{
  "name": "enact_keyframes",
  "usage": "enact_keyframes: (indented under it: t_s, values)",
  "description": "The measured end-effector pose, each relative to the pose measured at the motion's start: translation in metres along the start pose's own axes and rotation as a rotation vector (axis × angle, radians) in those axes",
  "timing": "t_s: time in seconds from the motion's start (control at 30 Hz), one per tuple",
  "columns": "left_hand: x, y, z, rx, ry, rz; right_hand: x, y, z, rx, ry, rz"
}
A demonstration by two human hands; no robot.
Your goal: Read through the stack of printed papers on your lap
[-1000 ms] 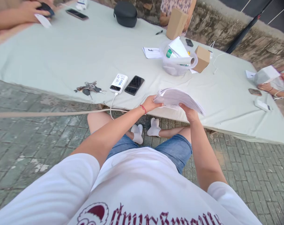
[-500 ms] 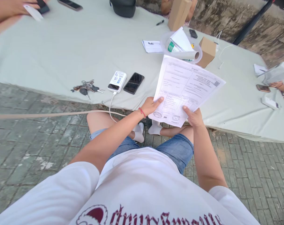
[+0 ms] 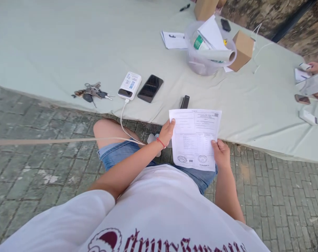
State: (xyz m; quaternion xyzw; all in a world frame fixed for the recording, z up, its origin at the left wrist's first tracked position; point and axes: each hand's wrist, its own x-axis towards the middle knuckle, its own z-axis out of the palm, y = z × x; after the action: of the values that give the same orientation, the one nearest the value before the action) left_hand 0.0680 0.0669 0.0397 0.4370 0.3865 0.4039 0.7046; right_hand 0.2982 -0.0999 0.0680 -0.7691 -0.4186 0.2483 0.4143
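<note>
So we had the printed sheet (image 3: 194, 138) up off the table (image 3: 69, 52), held flat over our lap and facing us, nothing laid down or sorted as far as we could tell. Our left hand (image 3: 166, 132) pinched its left edge, thumb on top, fingers curled behind. Our right hand (image 3: 221, 154) gripped the lower right corner the same way. Keys (image 3: 90, 93), a power bank (image 3: 129, 85), a phone (image 3: 150, 88) sat untouched on the cloth beyond.

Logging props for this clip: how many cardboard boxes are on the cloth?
2. One box stands right of the plastic tub; another box sits at the top edge, cut off. More may lie out of frame.
</note>
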Motion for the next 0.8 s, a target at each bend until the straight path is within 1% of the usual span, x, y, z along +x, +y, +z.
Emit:
enact_keyframes:
  t_s: [0.07,0.13,0.27,0.37,0.47,0.57,0.63,0.8]
  values:
    - [0.009,0.005,0.001,0.039,0.044,0.069,-0.002,0.001,0.003,0.020,0.015,0.012]
    - [0.014,0.008,0.003,0.049,0.044,0.081,-0.002,0.004,0.008,0.075,0.011,0.047]
    - [0.012,0.009,0.006,-0.085,-0.005,0.009,0.001,0.015,0.015,0.223,-0.052,0.179]
    - [0.012,0.009,0.006,-0.169,-0.020,-0.051,0.002,0.021,0.016,0.276,-0.050,0.215]
    - [0.018,0.008,0.003,-0.194,0.025,-0.077,-0.001,0.024,0.013,0.329,-0.068,0.224]
    - [0.028,0.007,-0.003,-0.203,0.111,-0.063,-0.005,0.025,0.011,0.376,-0.087,0.257]
    - [0.032,0.007,-0.007,-0.204,0.143,-0.059,-0.007,0.026,0.010,0.410,-0.089,0.272]
    - [0.035,0.014,-0.008,-0.174,0.112,-0.055,-0.009,0.027,0.012,0.520,-0.112,0.302]
